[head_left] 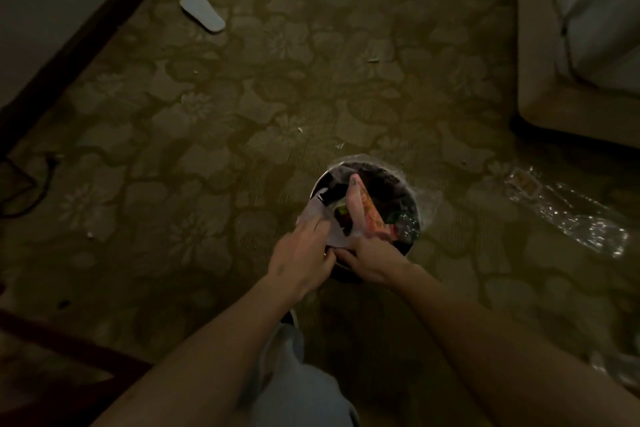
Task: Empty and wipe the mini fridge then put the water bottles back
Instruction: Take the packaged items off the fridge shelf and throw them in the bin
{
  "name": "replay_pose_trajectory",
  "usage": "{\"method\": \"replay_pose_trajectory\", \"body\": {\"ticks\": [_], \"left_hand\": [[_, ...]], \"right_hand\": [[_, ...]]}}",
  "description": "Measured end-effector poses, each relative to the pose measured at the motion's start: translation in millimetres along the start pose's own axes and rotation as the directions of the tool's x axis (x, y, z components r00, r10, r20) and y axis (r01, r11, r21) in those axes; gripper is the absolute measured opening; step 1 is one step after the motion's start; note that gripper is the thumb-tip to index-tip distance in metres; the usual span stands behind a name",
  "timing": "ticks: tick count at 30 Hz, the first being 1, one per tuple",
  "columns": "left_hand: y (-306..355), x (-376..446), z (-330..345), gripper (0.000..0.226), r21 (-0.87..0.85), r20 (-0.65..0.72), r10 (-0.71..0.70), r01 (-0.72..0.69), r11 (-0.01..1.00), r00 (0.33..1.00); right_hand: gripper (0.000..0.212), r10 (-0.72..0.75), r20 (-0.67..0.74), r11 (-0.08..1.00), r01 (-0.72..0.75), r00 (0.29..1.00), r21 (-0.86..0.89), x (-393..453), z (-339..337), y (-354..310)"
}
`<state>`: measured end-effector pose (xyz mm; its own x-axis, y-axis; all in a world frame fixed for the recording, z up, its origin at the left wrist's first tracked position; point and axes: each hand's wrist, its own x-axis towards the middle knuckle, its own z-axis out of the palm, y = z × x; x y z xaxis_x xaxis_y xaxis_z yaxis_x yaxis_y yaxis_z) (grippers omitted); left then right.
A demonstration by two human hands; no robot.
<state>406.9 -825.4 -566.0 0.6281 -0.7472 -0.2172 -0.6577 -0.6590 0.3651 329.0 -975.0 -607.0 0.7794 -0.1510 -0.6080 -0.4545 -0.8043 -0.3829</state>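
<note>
Dim room, patterned carpet (194, 135): far left a dark cable (24, 191), upper left a pale slipper (202, 13) lying alone near the dark skirting. Centre, a round lined bin (414, 204) full of rubbish; left hand (301, 255) pinches a white tissue (317, 218) at the bin's near rim, right hand (369, 258) touching it, fingers closed on an orange wrapper (372, 215) with the index finger stretched over the bin. Right of the bin a clear plastic water bottle (568, 215) lies on the carpet, bed corner (575, 45) upper right; no mini fridge in view.
</note>
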Motion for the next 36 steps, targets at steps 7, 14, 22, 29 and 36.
{"method": "replay_pose_trajectory", "body": {"ticks": [7,14,22,29,36], "left_hand": [[7.7,-18.0,-32.8,0.048,0.035,-0.062,0.04,-0.038,0.999,0.997],[21.7,-55.8,-74.4,0.059,0.041,-0.074,-0.004,0.008,0.999,0.997],[42.8,-121.6,-150.0,0.046,0.18,-0.2,-0.104,0.141,0.973,0.974],[45.2,-208.9,-231.2,0.047,0.253,-0.372,-0.146,0.252,0.934,0.917],[53.6,-307.7,-319.1,0.051,0.306,-0.534,-0.143,0.349,0.886,0.833]], "right_hand": [[0.042,-0.103,-0.189,0.993,0.111,0.977,0.031,-37.7,-26.8,-23.5],[0.041,-0.165,-0.249,0.986,0.154,0.954,-0.062,-83.8,-53.5,-48.0],[0.047,-0.244,-0.347,0.957,0.166,0.905,-0.24,-150.6,-98.6,-99.1],[0.051,-0.446,-0.438,0.884,0.306,0.781,-0.355,-225.0,-145.1,-193.1],[0.058,-0.59,-0.453,0.792,0.368,0.669,-0.488,-316.2,-168.9,-298.7]]}}
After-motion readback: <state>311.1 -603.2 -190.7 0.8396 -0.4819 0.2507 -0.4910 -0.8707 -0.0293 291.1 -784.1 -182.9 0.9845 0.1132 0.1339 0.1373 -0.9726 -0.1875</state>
